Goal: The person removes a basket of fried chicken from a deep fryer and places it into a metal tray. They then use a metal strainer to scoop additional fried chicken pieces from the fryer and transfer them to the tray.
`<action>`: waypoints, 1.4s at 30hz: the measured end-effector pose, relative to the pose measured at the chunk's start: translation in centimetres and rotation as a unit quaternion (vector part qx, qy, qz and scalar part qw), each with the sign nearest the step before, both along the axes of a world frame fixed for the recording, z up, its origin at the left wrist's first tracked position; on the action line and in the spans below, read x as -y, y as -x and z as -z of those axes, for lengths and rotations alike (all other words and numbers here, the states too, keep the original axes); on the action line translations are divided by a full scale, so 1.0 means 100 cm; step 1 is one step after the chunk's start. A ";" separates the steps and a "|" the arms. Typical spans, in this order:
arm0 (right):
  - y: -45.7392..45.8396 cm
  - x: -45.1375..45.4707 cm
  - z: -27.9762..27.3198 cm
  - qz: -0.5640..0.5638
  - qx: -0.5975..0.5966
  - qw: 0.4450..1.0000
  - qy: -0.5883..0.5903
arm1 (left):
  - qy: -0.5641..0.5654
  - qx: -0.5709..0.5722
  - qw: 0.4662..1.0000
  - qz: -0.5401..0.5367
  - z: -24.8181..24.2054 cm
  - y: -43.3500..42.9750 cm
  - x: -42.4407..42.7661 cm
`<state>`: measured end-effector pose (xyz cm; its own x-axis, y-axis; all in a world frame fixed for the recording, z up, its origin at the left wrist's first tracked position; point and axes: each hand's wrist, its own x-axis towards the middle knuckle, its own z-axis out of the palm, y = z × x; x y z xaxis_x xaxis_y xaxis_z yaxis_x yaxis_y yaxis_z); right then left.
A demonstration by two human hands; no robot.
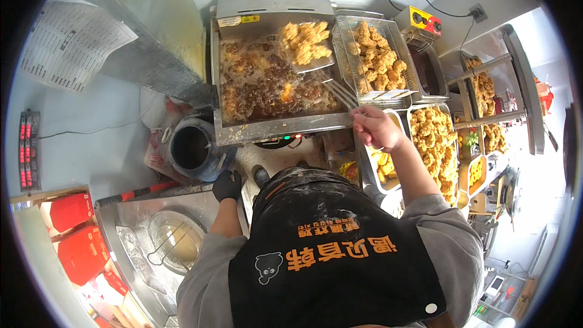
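Note:
My bare right hand (377,128) is closed around the wire handle of a frying skimmer (314,64), blurred as if in motion. On the skimmer lie battered fried chicken pieces (306,42), held over the deep fryer (282,126). Dark, bubbling oil (259,82) with browned pieces fills the fryer. Just right of it, a wire fry basket (348,54) holds golden fried chicken (380,61). My left hand (227,186), in a black glove, hangs low beside a blue bucket (200,171); its fingers are curled, and whether it grips anything is hidden.
At the right stand a metal tray (411,123) of fried chicken, a tray of yellow pieces (385,168) and a smaller fryer (428,73). A steel counter (132,218) on the left bears a strainer over a bowl (175,241). Red boxes (82,255) lie beyond it.

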<state>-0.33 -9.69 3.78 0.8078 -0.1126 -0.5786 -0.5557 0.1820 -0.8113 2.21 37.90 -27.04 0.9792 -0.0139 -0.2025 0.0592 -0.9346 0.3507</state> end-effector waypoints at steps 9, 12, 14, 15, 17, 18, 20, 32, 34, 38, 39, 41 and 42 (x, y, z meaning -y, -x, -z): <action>0.021 0.085 -0.078 0.076 0.031 0.979 0.184 | -0.019 -0.013 1.000 0.005 -0.003 -0.001 0.001; 0.017 0.114 -0.087 0.092 -0.010 0.957 0.274 | -0.012 -0.012 1.000 0.003 -0.002 -0.001 0.001; 0.014 0.129 -0.080 0.085 -0.022 0.943 0.321 | -0.014 -0.012 1.000 0.007 -0.002 -0.001 0.000; 0.012 0.137 -0.074 0.083 -0.027 0.936 0.341 | -0.018 -0.012 1.000 0.007 -0.002 -0.001 0.000; 0.005 0.149 -0.058 0.077 -0.053 0.915 0.392 | -0.016 -0.017 1.000 0.011 -0.002 -0.001 -0.001; 0.002 0.154 -0.048 0.079 -0.067 0.902 0.419 | -0.015 -0.020 1.000 0.012 -0.002 -0.001 0.000; 0.000 0.164 -0.031 0.057 -0.093 0.867 0.487 | -0.013 -0.021 1.000 0.012 -0.002 -0.001 0.000; 0.008 0.179 0.015 -0.016 -0.120 0.716 0.688 | -0.013 -0.011 1.000 0.009 0.006 -0.001 -0.001; 0.011 0.176 0.007 -0.012 -0.114 0.717 0.688 | -0.016 -0.011 1.000 0.009 0.005 -0.001 -0.002; 0.019 0.169 0.000 0.002 -0.110 0.720 0.685 | -0.008 0.007 1.000 0.017 0.008 -0.001 -0.002; 0.023 0.167 0.000 0.007 -0.103 0.720 0.686 | -0.006 0.015 1.000 0.019 0.008 0.000 -0.004; 0.026 0.163 -0.003 0.009 -0.081 0.722 0.687 | -0.006 0.010 1.000 0.017 0.011 0.000 -0.004; 0.029 0.161 -0.006 0.006 -0.069 0.724 0.686 | -0.006 0.006 1.000 0.015 0.012 0.000 -0.004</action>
